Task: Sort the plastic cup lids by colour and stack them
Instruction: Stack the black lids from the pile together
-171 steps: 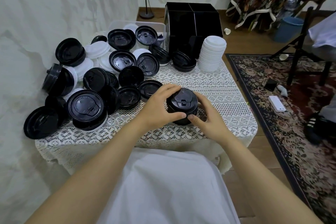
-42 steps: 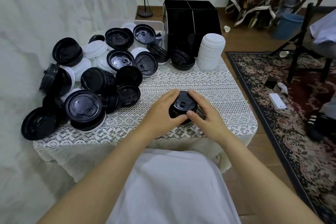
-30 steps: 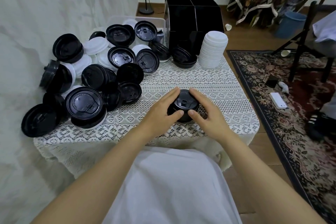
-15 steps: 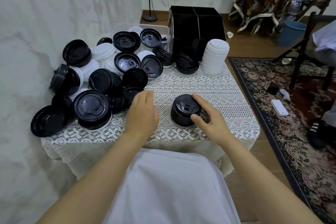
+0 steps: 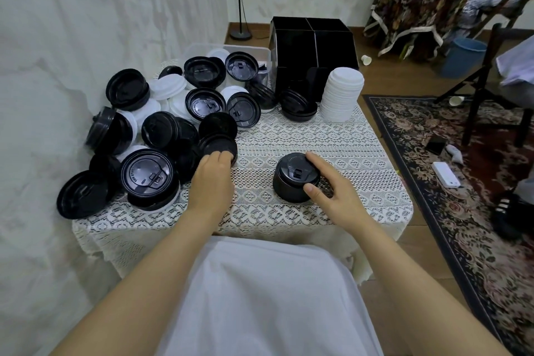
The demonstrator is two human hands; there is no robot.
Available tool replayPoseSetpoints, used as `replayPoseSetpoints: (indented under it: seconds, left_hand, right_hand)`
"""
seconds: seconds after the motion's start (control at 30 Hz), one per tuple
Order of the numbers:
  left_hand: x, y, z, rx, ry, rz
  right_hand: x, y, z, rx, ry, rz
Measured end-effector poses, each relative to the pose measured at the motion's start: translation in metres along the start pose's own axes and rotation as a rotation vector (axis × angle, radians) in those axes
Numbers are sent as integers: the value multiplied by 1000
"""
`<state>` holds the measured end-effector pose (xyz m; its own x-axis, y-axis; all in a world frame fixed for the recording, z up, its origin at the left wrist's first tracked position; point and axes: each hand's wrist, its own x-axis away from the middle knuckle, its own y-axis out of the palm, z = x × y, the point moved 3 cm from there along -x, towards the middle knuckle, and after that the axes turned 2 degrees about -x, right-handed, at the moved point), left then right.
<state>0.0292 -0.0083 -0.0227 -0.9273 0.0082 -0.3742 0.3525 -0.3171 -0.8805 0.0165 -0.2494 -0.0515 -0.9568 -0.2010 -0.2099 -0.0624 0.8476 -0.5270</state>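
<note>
On lace point(image 5: 318, 136), right hand point(image 5: 336, 196) grips black lid stack point(image 5: 290, 179); left hand point(image 5: 212, 182) touches loose lid point(image 5: 216, 145).

The black lid stack point(image 5: 289, 186) is showing smooth plastic with a soft sheen. Under it, the tablecloth point(image 5: 318, 136) is looking like white openwork lace, matt and rough. Left of it, the loose black lids point(image 5: 146, 173) are gleaming glossier. Behind it, the white lid stack point(image 5: 342, 92) is looking like matt plastic. Right of it, the rug point(image 5: 462, 211) is showing patterned woven pile.
</note>
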Motion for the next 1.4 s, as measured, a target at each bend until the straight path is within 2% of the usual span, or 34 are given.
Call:
replayPoseSetpoints:
  seconds: [0.17,0.27,0.3,0.4,0.5,0.63,0.73,0.83,0.97,1.07,1.13,1.2,1.27,1.4]
  left_hand:
    - [-3,-9,0,201,-40,117]
    - [-1,-20,7,408,-9,244]
    - [0,-23,9,516,-47,259]
    - [5,-25,14,920,-313,158]
    - [15,-22,18,1211,-532,59]
    - [29,-15,17,1381,-706,-125]
    - [36,-11,14,1318,-740,-214]
    - [39,-11,10,1113,-688,-254]
    - [39,-15,0,648,-459,-221]
    - [38,-19,-4,434,-315,-165]
    - [33,-21,-3,405,-163,-235]
    - [28,-18,0,446,-20,-429]
    - [23,-14,1,448,30,-588]
    - [15,-6,3,399,98,-660]
  right_hand:
    - [0,0,-1,-6,-3,1]
    - [0,0,-3,-1,-2,1]
    - [0,0,-3,-1,-4,1]
    - [0,0,-3,-1,-7,4]
    - [0,0,-3,-1,-10,9]
    - [0,-1,-3,3,-9,12]
    - [0,0,-2,-1,-10,11]
    - [0,0,-2,0,-9,11]
    - [0,0,-2,0,-8,15]
    - [0,0,-2,-7,-5,11]
    - [0,1,-3,-10,-4,10]
    - [1,1,-3,-11,-2,11]
    - [1,0,-2,-12,2,11]
    - [0,0,-3,-17,11,3]
